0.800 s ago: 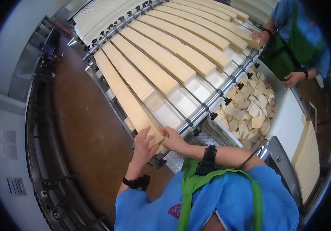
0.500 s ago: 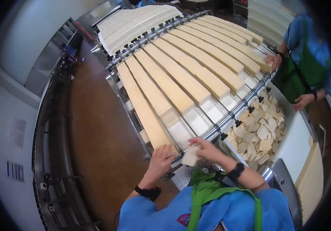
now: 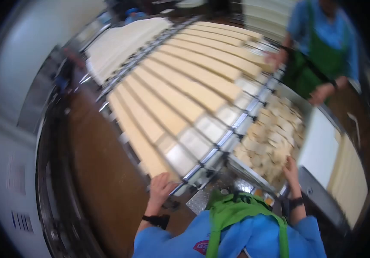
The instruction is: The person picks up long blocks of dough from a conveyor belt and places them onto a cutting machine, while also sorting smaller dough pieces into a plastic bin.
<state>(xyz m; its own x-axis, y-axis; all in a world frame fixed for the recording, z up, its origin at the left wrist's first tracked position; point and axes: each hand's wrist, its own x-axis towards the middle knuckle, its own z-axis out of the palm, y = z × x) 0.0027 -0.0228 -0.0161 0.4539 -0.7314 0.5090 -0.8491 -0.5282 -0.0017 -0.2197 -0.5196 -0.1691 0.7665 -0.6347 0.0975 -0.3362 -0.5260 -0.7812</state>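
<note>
My left hand (image 3: 161,188) rests on the near end of the leftmost long pale block (image 3: 136,136), fingers laid over its top and thumb apart, beside the metal cross rail (image 3: 219,149). My right hand (image 3: 292,171) is at the near right edge of a bin full of pale flat slices (image 3: 275,129). Motion smears its fingers. A light slice (image 3: 282,151) shows just past the fingertips; whether I hold it cannot be made out. Several more long pale blocks (image 3: 185,92) lie side by side between thin rods, with white surface showing beyond their near ends.
A co-worker in a green apron (image 3: 299,75) stands at the right, one hand (image 3: 275,58) by the block ends. White sheeting (image 3: 126,45) lies beyond the far rail. Brown floor (image 3: 90,172) runs along the left. A white board (image 3: 322,139) flanks the bin.
My right hand has moved right, from the rail to the bin; the pale slice it held is no longer clearly visible in it. My left hand stays at the block's end. The view has shifted.
</note>
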